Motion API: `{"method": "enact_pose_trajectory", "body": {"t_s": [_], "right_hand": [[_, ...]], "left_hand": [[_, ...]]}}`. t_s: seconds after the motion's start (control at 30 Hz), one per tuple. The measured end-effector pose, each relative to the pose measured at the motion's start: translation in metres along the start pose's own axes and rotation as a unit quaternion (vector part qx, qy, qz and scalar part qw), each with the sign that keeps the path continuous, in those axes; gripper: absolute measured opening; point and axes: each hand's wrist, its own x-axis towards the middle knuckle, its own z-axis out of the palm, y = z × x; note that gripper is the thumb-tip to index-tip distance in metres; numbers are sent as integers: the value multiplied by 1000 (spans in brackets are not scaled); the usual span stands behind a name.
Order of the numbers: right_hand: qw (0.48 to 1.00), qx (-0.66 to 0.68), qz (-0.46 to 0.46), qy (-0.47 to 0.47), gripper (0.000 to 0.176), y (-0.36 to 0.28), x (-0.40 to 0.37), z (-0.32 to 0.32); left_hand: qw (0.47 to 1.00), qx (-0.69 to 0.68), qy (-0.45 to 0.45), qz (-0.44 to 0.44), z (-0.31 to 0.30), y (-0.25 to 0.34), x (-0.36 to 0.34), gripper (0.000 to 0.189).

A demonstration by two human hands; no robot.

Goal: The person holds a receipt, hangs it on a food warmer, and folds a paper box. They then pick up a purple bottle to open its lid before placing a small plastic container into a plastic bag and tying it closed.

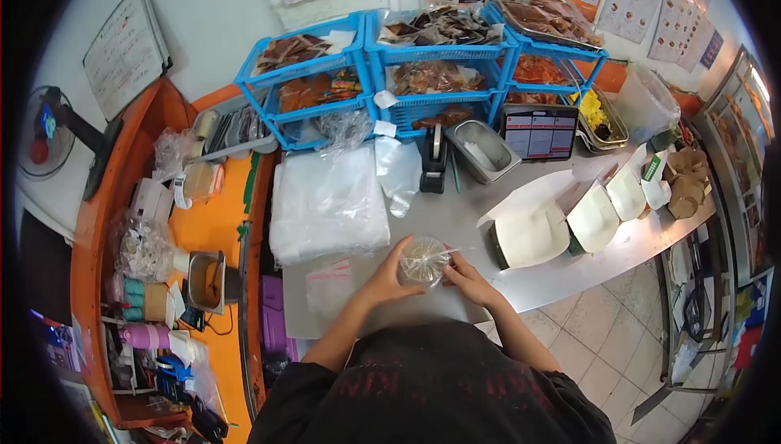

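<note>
- Hands meet over the table (464, 212), in front of the tape dispenser (434, 161) and well apart from it, on the person's side.
- Between them is a small round clear tub (423, 263) with a crinkly wrap (440, 253) over it.
- The left hand (389, 279) cups the tub from the left. Its grip is curled around the tub's side.
- The right hand (465, 279) is on the tub's other side. Its grip is clenched on the tub's right edge, over the wrap.
- I cannot tell if the tub rests on the table or is held just above it.
- A pile of clear plastic bags (329, 204) lies to the left of the tape dispenser, a bit closer to the person.
- A small zip bag (329, 277) lies flat, left of the tape dispenser and much closer to the person, near the left hand.
- A steel pan (482, 149) sits just to the right of the tape dispenser.
- A menu card (539, 133) stands farther right of the tape dispenser, past the pan.
- White paper boxes (533, 232) with their lids up lie to the right of the tape dispenser, nearer the person.
- Blue baskets (435, 61) full of food packets are stacked behind the tape dispenser, by the wall.
</note>
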Motion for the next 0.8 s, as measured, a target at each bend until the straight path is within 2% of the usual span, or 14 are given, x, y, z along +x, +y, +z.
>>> {"method": "enact_pose_trajectory", "body": {"t_s": [0.03, 0.1, 0.17, 0.2, 0.27, 0.3, 0.37, 0.4, 0.43, 0.5, 0.53, 0.7, 0.77, 0.8], "right_hand": [[999, -34, 10, 0, 62, -4, 1, -7], [996, -77, 30, 14, 60, -12, -10, -24], [991, -121, 53, 32, 57, -17, -27, -44], [982, -179, 50, 19, 53, -17, -37, -56], [970, -232, 66, 30, 39, -16, -56, -68], [970, -231, 69, 41, 39, -12, -63, -73], [964, -240, 97, 61, 37, -4, -78, -78], [967, -219, 107, 70, 35, -2, -85, -78], [966, -218, 109, 82, 35, -1, -90, -77], [960, -227, 137, 84, 36, -1, -103, -72], [964, -208, 135, 98, 37, 7, -108, -70], [957, -173, 140, 186, 37, 6, -142, -49], [944, -201, 186, 181, 37, 3, -160, -44], [950, -170, 186, 186, 39, 15, -170, -44]], "left_hand": [[998, 13, -54, 24, -14, -2, 11, 85], [992, -100, -24, -74, -42, -31, 33, 66], [982, -56, 167, -69, -49, -12, 63, 41], [984, -58, 158, -63, -51, -12, 79, 41], [965, 29, 196, -172, -51, -17, 111, 22], [968, 26, 187, -167, -46, -22, 126, 22], [960, 197, 193, 57, -34, -42, 152, 15], [950, 214, 207, 91, -31, -58, 163, 16], [952, 208, 199, 99, -33, -75, 173, 16], [939, 320, 109, 59, -36, -103, 182, 19], [936, 313, 142, 68, -33, -108, 184, 21], [935, 331, 109, 63, -37, -111, 196, 22], [944, 324, 20, -51, -53, -126, 214, 27], [947, 319, 11, -33, -37, -118, 233, 27]]}}
